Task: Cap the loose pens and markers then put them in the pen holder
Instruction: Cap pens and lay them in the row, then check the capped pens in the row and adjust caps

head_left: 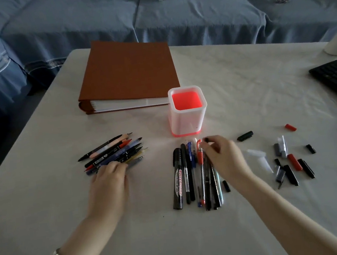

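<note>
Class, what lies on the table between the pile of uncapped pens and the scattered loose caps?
The head view shows a second group of pens and markers there, with the right hand at its far end.

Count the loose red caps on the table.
2: one red cap lies alone right of the holder; the other lies among the black caps. The right hand may hide more.
</note>
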A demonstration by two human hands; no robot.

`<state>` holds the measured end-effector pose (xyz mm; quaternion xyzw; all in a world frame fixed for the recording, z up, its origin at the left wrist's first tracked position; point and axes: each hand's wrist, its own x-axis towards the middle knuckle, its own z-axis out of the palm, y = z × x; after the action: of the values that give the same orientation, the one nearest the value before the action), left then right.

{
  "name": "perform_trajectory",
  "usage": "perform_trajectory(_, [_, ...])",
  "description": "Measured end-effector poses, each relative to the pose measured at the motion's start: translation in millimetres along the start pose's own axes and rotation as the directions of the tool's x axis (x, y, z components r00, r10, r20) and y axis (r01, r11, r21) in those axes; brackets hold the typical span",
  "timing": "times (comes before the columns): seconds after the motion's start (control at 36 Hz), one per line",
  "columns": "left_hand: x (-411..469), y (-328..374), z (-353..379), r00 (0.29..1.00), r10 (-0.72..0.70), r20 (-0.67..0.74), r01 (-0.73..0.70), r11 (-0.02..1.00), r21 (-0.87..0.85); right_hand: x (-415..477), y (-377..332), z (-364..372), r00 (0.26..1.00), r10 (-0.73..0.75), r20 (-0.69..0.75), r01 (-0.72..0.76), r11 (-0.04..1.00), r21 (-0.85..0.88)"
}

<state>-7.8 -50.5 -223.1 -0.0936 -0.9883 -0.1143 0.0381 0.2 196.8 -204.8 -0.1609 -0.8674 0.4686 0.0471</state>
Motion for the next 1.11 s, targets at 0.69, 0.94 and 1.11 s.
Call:
perform_trajectory(0.69, [2.6, 83.5, -24.3, 0.98, 0.099, 0.171, 0.019, 0.814, -0.581, 8.2, 78.3, -117.5, 0.954, 0.188, -0.232, -0.293, 0.743, -0.602])
perform_trajectory(0.94, [1.3, 87.4, -35.5, 0.962, 0.126, 0.242, 0.086, 0.702, -0.707, 24.1, 87.0, -105.7, 0.928, 0.266, -0.26, -0.371, 0.716, -0.591])
perform_trajectory(1.11, [-2.9, 85.8, -35.7, 0.957, 0.141, 0.253, 0.082, 0.705, -0.704, 12.4, 58.2, -100.7, 0.963, 0.201, -0.181, -0.258, 0.883, -0.392])
